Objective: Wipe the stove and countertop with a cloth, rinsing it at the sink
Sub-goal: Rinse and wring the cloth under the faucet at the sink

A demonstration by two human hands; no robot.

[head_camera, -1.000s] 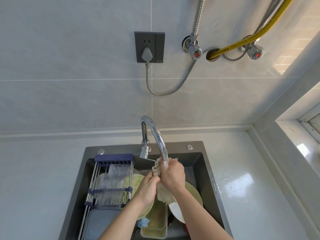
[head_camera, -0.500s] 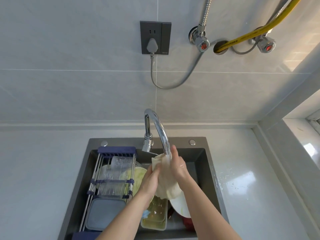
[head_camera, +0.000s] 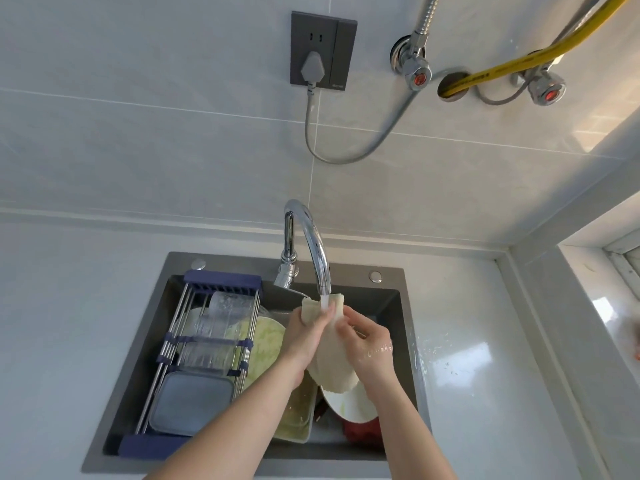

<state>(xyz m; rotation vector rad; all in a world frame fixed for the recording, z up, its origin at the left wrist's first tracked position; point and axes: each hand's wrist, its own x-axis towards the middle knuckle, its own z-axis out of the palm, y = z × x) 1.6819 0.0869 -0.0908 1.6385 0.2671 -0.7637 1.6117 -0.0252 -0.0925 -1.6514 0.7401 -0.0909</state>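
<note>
Now both hands' fingers pinch the cloth (head_camera: 330,355) apart, stretched lengthwise under the faucet (head_camera: 313,244), no longer bunched.

Rack (head_camera: 207,344) across sink's (head_camera: 398,327) left side, dishes (head_camera: 349,403) in sink, faucet (head_camera: 311,244) behind, cloth (head_camera: 332,362) under spout

Small print on wall socket (head_camera: 323,53): unreadable.

The yellow hose (head_camera: 512,64) and the metal hose (head_camera: 425,15) leave the picture at the top edge. Both forearms are cut off at the bottom edge. The cloth (head_camera: 334,358) and the arms hide most of the white plate (head_camera: 349,405) and the tray (head_camera: 298,415). The red thing (head_camera: 362,431) under the plate is too hidden to tell.
</note>
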